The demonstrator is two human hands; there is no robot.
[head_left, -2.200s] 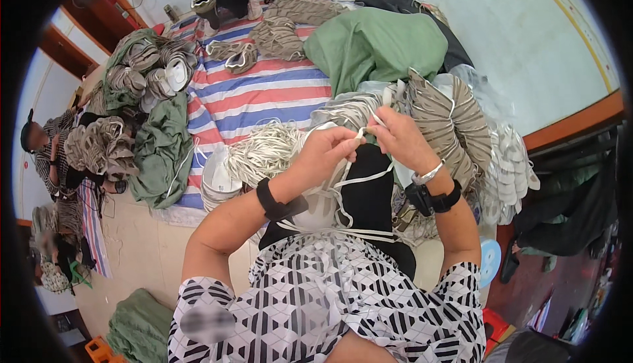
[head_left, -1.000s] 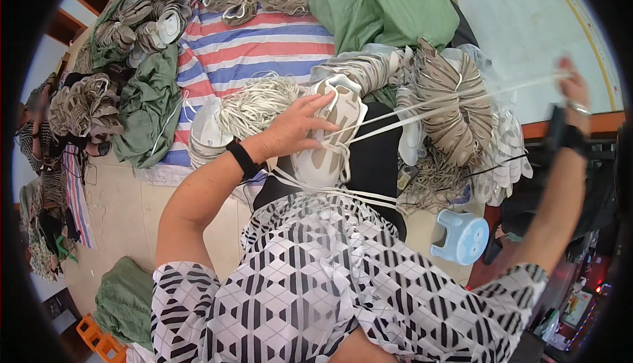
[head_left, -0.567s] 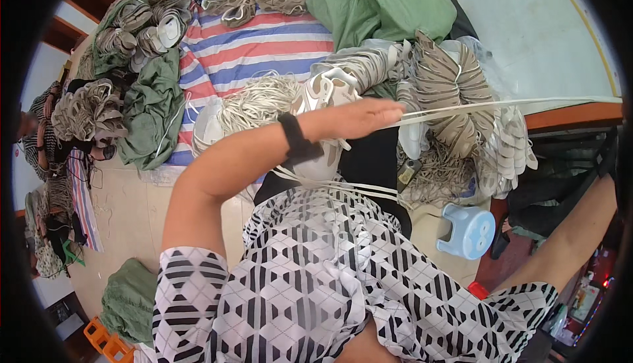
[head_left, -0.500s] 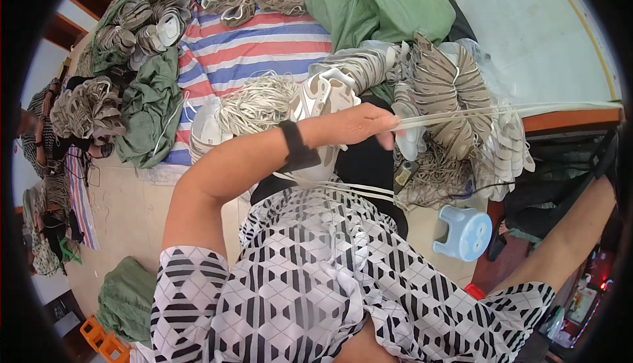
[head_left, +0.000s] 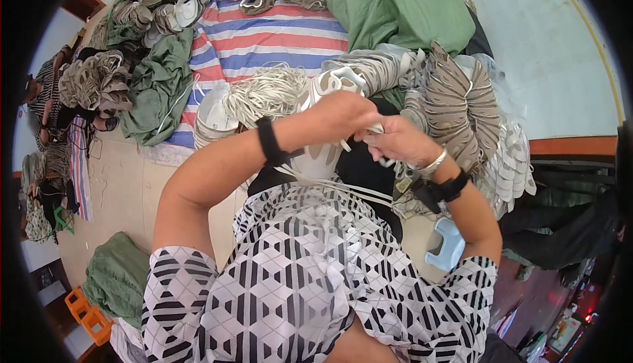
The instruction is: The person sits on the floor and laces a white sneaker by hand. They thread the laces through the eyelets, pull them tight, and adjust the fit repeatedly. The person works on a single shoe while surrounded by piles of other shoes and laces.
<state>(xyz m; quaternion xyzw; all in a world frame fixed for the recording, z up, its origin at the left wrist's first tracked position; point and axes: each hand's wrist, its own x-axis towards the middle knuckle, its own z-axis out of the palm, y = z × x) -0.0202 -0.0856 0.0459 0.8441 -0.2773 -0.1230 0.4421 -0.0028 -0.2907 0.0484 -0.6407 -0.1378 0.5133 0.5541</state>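
Note:
My left hand (head_left: 344, 114) and my right hand (head_left: 403, 140) meet above my lap, both closed with fingers bent. White shoelace (head_left: 374, 129) shows between them and is partly hidden by the fingers. Just under my left hand a white and beige shoe upper (head_left: 319, 160) rests on my lap, its top edge covered by that hand and forearm. More white laces (head_left: 356, 193) lie loose across my lap. Left of the upper is a heap of white shoelaces (head_left: 267, 96).
Stacked beige shoe uppers (head_left: 461, 109) stand to the right. A green sack (head_left: 402, 13) lies behind them on a striped sheet (head_left: 270, 40). A blue stool (head_left: 446, 244) stands at my right. Another person (head_left: 49, 96) sits at the far left among bundles of uppers.
My right hand has come in from the far right to meet my left hand. The lace that was stretched out taut to the right is now gathered at both hands.

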